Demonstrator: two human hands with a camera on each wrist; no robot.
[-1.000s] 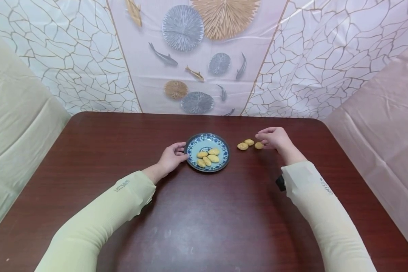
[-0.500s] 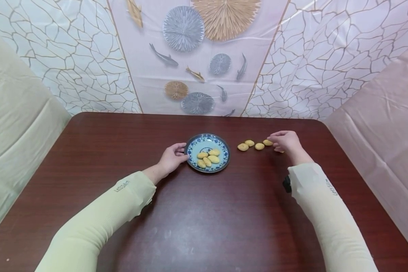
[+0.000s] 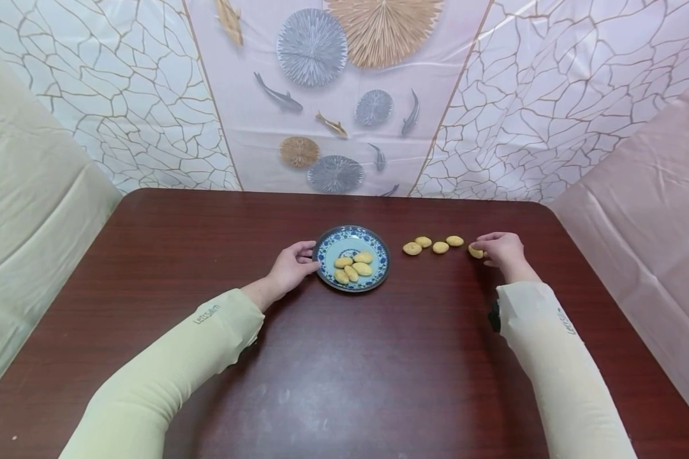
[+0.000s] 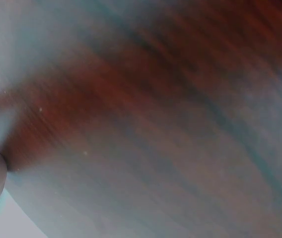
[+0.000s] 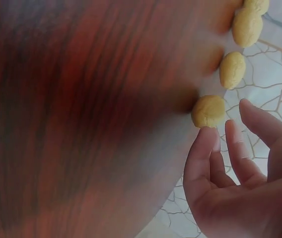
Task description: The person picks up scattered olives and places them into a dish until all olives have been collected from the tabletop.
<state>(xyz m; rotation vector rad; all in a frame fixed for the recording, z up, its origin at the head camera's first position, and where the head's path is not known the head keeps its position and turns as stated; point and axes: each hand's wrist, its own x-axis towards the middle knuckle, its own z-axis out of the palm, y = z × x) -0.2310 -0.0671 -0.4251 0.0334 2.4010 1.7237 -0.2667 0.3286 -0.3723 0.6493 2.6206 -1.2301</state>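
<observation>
A round blue-and-white plate [image 3: 350, 287] sits on the table with several small yellow oval potato-like pieces [image 3: 362, 269] in it. My left hand [image 3: 289, 266] holds the plate's left rim, thumb and fingertips at the edge. To the right of the plate, more of these yellow pieces [image 3: 440, 247] lie in a loose row. At the row's right end, my right hand [image 3: 502, 250] has its fingertips by the last yellow piece [image 5: 208, 111]. In the right wrist view its fingers are spread and loosely bent, with the thumb apart from that piece. The left wrist view shows mostly blurred tabletop.
The dark red-brown table [image 3: 333, 382] has rounded far corners. Behind it hangs a patterned cloth [image 3: 327, 95] with fish and round motifs. Plain pale cloth walls [image 3: 649, 210] flank both sides.
My right hand has moved right along the row of yellow pieces, uncovering those at the right end. My left hand and the plate have stayed where they were.
</observation>
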